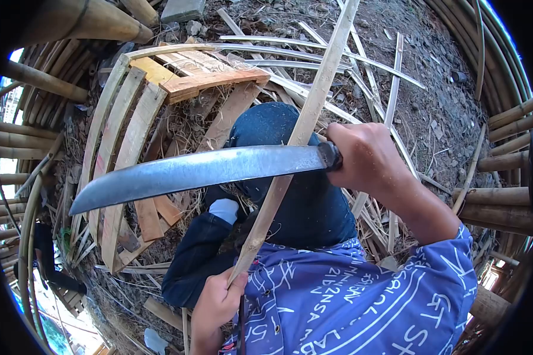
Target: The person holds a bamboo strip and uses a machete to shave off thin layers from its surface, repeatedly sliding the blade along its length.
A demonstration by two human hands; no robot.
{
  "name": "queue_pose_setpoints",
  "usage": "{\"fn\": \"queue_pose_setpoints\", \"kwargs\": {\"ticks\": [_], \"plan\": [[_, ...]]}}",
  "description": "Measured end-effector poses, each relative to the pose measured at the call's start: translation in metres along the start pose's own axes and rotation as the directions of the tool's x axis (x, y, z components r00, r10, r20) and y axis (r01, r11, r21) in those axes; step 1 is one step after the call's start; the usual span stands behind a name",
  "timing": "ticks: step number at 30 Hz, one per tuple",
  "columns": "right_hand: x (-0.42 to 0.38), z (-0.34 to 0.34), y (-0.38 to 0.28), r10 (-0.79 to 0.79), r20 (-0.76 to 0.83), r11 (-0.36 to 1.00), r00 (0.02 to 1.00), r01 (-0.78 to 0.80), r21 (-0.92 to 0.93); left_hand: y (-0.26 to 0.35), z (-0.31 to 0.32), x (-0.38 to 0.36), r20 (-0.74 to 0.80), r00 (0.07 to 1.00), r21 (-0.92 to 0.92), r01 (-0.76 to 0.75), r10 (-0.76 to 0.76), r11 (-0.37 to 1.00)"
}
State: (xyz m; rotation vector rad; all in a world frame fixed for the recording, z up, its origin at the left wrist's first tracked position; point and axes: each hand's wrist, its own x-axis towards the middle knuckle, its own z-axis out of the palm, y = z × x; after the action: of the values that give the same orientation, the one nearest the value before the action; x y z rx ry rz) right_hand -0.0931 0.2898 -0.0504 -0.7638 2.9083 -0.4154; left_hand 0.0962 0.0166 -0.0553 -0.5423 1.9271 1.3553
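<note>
Bamboo strip [318, 97] slants from lower middle to upper centre, its near end pinched in the left hand [218, 303], presumably to steady it; the right hand [366, 155], closed round the machete [210, 170], apparently sets its blade across the strip

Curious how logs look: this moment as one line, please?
right hand: grips machete | left hand: holds long strip | blade: across strip

head cam, only view | up on the wearer's [349, 302] head | facing down, bit forward | pretty close over the lap [314, 219], ground [441, 124] farther off
</note>
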Motion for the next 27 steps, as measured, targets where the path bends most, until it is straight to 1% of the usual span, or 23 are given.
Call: {"fn": "queue_pose_setpoints", "kwargs": {"ticks": [2, 7, 17, 19, 20, 21, 22, 23, 25, 27], "plan": [[0.001, 0.002, 0.001, 0.008, -0.006, 1.0, 1.0, -0.008, -0.02, -0.002, -0.001, 0.0, 0.003, 0.999, 0.006, -0.032, 0.032, 0.999], [0.004, 0.008, 0.006, -0.042, -0.086, 0.998, 0.995, 0.037, -0.06, -0.004, -0.002, -0.001, 0.022, 0.999, 0.011, -0.035, 0.034, 0.999], [0.007, 0.011, 0.013, -0.033, -0.108, 0.996, 0.994, 0.025, -0.081, -0.001, -0.002, -0.002, 0.028, 0.999, 0.01, -0.044, 0.044, 0.999], [0.007, 0.01, 0.013, -0.053, -0.128, 0.995, 0.99, 0.041, -0.093, -0.001, -0.002, -0.002, 0.03, 0.998, 0.017, -0.05, 0.049, 0.999], [0.008, 0.011, 0.016, -0.053, -0.128, 0.995, 0.99, 0.041, -0.093, -0.001, -0.002, -0.002, 0.03, 0.998, 0.024, -0.057, 0.057, 0.998], [0.008, 0.013, 0.02, -0.053, -0.165, 0.997, 0.985, 0.044, -0.063, -0.002, -0.002, -0.003, 0.03, 0.998, 0.024, -0.056, 0.056, 0.998], [0.008, 0.014, 0.024, -0.054, -0.201, 0.998, 0.978, 0.048, -0.034, -0.004, -0.003, -0.005, 0.033, 0.998, -0.001, -0.045, 0.045, 0.999], [0.008, 0.013, 0.027, -0.054, -0.201, 0.998, 0.978, 0.048, -0.034, -0.005, -0.003, -0.006, 0.036, 0.999, -0.024, -0.034, 0.035, 0.999], [0.01, 0.009, 0.033, 0.006, -0.197, 0.998, 0.98, -0.017, -0.053, -0.005, -0.002, -0.006, 0.032, 0.999, -0.036, -0.021, 0.022, 0.999], [0.011, 0.01, 0.032, 0.016, -0.202, 0.997, 0.979, -0.03, -0.067, -0.003, -0.002, -0.006, 0.038, 0.999, -0.036, -0.01, 0.012, 0.999]]}}
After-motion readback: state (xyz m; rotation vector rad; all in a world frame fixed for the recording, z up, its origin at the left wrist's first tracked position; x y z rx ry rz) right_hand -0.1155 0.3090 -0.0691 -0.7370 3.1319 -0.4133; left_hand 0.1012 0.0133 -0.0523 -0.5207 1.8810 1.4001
